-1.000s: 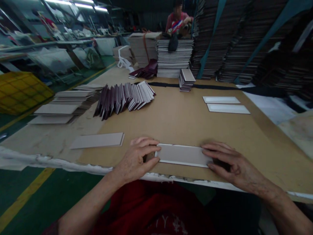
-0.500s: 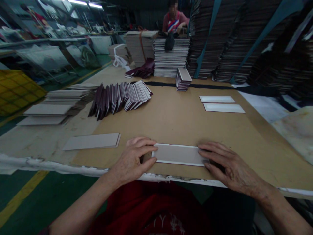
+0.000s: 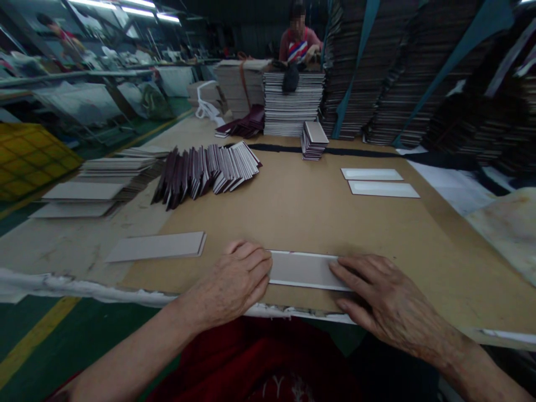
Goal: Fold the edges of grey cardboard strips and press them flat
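In front of me, a grey cardboard strip (image 3: 304,269) with thin white borders lies flat near the table's front edge. Its left end is covered by my left hand (image 3: 234,282), whose fingers are curled together and pressed on it. My right hand (image 3: 389,298) rests on the other end with fingers stretched out and the thumb apart, below the strip's lower edge. Off to the left of my left hand lie plain grey strips (image 3: 159,247), one on another. Two white-faced strips with dark edges (image 3: 383,189) lie farther back on the right.
A leaning row of maroon-backed boards (image 3: 205,172) and grey board stacks (image 3: 84,190) stand at left. A small board pile (image 3: 314,139) sits before a tall stack (image 3: 293,106). A co-worker (image 3: 299,44) is behind it. Dark stacks (image 3: 393,72) rise at right.
My left fingers have drawn together and curled over the strip's left end. My right thumb has come off the strip, and its fingers reach slightly farther left. The view has tilted slightly upward.
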The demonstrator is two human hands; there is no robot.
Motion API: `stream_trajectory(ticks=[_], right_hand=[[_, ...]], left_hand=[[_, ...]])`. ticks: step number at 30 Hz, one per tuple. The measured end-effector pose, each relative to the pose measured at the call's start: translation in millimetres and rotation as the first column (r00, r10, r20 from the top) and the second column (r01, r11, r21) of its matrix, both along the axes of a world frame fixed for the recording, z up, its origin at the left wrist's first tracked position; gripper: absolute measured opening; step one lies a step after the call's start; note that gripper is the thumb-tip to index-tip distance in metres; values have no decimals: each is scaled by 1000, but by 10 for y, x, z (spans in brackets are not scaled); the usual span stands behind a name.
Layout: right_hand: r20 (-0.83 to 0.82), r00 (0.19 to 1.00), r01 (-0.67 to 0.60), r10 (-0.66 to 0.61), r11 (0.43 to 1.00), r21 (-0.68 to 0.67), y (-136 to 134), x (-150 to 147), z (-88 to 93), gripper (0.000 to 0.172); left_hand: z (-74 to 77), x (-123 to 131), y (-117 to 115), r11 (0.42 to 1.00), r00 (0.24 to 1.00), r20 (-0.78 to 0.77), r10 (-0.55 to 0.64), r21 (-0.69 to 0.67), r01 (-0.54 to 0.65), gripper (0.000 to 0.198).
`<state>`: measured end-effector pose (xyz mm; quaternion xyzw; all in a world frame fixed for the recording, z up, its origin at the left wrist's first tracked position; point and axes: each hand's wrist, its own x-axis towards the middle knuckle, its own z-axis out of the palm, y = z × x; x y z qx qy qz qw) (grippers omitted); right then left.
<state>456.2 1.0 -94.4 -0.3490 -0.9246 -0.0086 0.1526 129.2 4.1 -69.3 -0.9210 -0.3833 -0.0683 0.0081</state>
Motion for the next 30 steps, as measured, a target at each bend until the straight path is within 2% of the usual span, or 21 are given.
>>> stream_trajectory(ticks=[6, 11, 15, 17, 19, 21, 24, 27, 30], right_hand=[[105, 994, 44, -39, 998, -45, -42, -116, -18, 46], [83, 996, 15, -15, 1000, -2, -41, 140, -115, 47], [20, 996, 88, -86, 991, -98, 5, 510, -131, 50], [-28, 992, 118, -123, 983, -140, 25, 599, -94, 53], [-34, 994, 94, -101, 981, -172, 29, 574, -49, 60], [11, 1000, 16, -14, 980, -197, 9, 467, -15, 70], [63, 996, -47, 59, 984, -172, -65, 277, 5, 80], [18, 998, -52, 53, 996, -71, -137, 138, -8, 62], [-42, 986, -155, 160, 983, 98, -133, 51, -12, 37]], left_hand=[[-1, 46, -6, 999, 998, -57, -33, 41, 35, 52], [-44, -23, -8, 1000, 999, 46, 5, 1, -5, 39], [-96, -98, -17, 1000, 994, 109, 9, -8, -8, 34], [-121, -114, -19, 1000, 993, 121, 7, -4, -7, 34], [-136, -124, -17, 1000, 991, 133, -2, -9, 3, 34], [-136, -140, -14, 1000, 990, 143, -4, -27, 8, 35], [-120, -185, -18, 997, 985, 171, 13, -74, 0, 36], [-108, -235, -20, 994, 973, 229, 29, -113, -3, 36], [-115, -278, -17, 992, 958, 281, 47, -124, -12, 38]])
